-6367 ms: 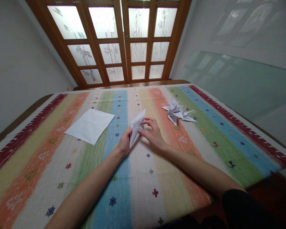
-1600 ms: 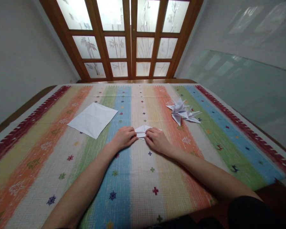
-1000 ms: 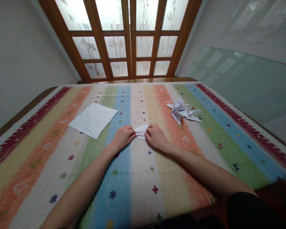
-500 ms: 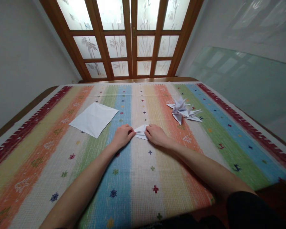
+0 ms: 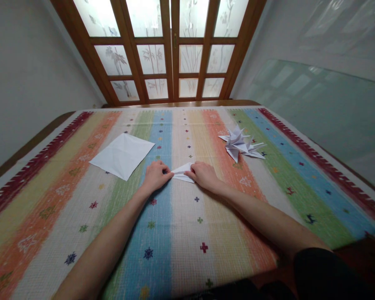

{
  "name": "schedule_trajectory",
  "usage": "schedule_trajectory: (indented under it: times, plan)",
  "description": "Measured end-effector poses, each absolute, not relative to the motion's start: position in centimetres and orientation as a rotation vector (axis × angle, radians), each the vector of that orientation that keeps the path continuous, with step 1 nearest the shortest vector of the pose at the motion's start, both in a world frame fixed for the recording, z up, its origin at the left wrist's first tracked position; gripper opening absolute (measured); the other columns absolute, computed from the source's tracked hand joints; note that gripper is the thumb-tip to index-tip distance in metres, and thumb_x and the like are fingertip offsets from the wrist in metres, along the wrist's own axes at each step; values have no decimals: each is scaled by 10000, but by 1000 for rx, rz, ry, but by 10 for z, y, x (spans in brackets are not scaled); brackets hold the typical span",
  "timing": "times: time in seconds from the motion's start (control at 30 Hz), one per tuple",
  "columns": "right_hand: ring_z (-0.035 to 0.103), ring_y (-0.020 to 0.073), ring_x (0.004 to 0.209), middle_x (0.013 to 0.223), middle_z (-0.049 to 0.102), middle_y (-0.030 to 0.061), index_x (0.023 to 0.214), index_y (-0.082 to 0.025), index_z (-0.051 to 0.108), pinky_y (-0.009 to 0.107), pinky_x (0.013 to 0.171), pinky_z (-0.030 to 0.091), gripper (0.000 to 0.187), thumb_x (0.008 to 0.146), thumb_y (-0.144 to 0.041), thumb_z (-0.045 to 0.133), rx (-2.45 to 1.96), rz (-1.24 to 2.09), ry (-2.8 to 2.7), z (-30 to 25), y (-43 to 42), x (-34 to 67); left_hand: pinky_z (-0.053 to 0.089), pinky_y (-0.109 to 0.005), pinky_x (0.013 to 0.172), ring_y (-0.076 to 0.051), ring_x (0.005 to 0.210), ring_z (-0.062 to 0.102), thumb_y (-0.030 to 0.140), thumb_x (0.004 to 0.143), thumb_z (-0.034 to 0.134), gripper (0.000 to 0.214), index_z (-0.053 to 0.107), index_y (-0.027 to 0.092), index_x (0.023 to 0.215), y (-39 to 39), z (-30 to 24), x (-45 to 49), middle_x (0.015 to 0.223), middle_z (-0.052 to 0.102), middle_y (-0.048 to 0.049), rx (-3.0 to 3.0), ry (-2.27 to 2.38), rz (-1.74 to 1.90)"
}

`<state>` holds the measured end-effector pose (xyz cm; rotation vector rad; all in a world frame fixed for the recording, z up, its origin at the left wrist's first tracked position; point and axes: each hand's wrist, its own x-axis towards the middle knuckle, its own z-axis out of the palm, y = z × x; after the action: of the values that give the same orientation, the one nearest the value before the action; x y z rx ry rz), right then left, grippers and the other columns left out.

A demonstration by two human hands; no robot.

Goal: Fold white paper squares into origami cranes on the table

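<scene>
A small white folded paper (image 5: 182, 172) lies on the striped tablecloth (image 5: 181, 233), between my two hands. At its narrow left tip, the thumb and fingers of my left hand (image 5: 157, 175) are closed in a pinch. My right hand (image 5: 204, 175) grips the wider right end, fingers curled and thumb on top, covering that end. Folded layers run lengthwise between the hands. Left of my left hand a square white paper sheet (image 5: 122, 156) with faint creases lies flat. Beyond my right hand sits a cluster of folded white paper cranes (image 5: 239, 143), with pointed tips.
The table's wooden edge (image 5: 58, 125) shows at the far left. Past the far edge stand wooden doors with frosted panes (image 5: 156, 58). A pale green glass panel (image 5: 318, 104) leans at the right wall.
My left hand has slid a little left along the folded paper, so more of its narrow tip shows. The right hand keeps nearly the same place; sheet and cranes lie still.
</scene>
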<state>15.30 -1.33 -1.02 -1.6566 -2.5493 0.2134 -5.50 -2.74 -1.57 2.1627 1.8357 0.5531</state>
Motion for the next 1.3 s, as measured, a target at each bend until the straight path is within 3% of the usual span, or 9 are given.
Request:
schedule_trajectory:
  times: [0.1,0.2,0.33,0.43,0.63,0.93,1.03,1.2,1.3]
  plan:
    - [602,205,736,876,685,103,814,-177,689,292,581,337,352,930,-464,523,-1647,187,-2555,-10,-14,153,457,-332,738,-213,818,580,295,786,614,176,661,197,648,-33,-12,-60,800,620,-50,2241,1851,525]
    - [603,195,728,873,686,99,807,-179,687,288,571,326,361,932,-472,518,-1633,137,-2562,-11,-15,153,457,-384,845,-254,958,582,288,849,547,164,667,178,825,-48,-7,-55,953,642,-102,2447,1869,576]
    - [604,195,734,860,686,104,825,-173,686,289,581,327,384,948,-477,486,-1620,107,-2562,-11,-17,153,325,-443,1086,-296,1332,420,471,910,476,518,494,150,1317,-70,-12,-35,1419,487,-159,2678,1514,448]
    - [609,205,758,863,683,108,836,-168,680,293,592,323,380,956,-465,476,-1612,98,-2561,-10,-18,152,218,-449,1154,-311,1439,271,594,895,428,765,307,88,1456,-77,-25,-25,1533,325,-207,2680,1414,186]
    - [598,228,824,872,674,103,843,-164,638,314,667,327,305,939,-430,525,-1573,80,-2514,-13,-20,160,184,-464,1168,-324,1466,185,694,856,394,910,225,69,1495,-77,-34,-26,1562,224,-231,2659,1416,115]
    - [576,227,851,878,657,66,836,-179,581,321,723,330,200,871,-374,611,-1611,284,-2370,-14,-21,187,250,-470,1144,-325,1435,282,692,846,442,828,368,122,1442,-78,-24,-18,1536,324,-199,2626,1495,149]
    - [586,241,912,969,659,88,948,-163,602,344,768,383,215,817,-319,672,-1560,389,-2326,-12,-15,187,255,-473,1143,-319,1426,303,697,845,443,807,406,128,1415,-77,-23,-15,1525,353,-189,2642,1523,143]
    - [559,247,1081,1184,601,142,1243,-150,547,372,902,422,437,834,-267,645,-1284,441,-2317,-12,7,177,218,-488,1161,-323,1449,246,691,855,429,820,382,105,1427,-78,-25,-15,1544,305,-202,2655,1517,120]
    - [572,243,1018,1090,634,137,1166,-141,615,373,890,430,314,860,-207,600,-1232,431,-2453,-13,17,166,204,-490,1167,-321,1457,224,698,855,415,840,358,101,1443,-79,-27,-15,1549,289,-204,2653,1519,124]
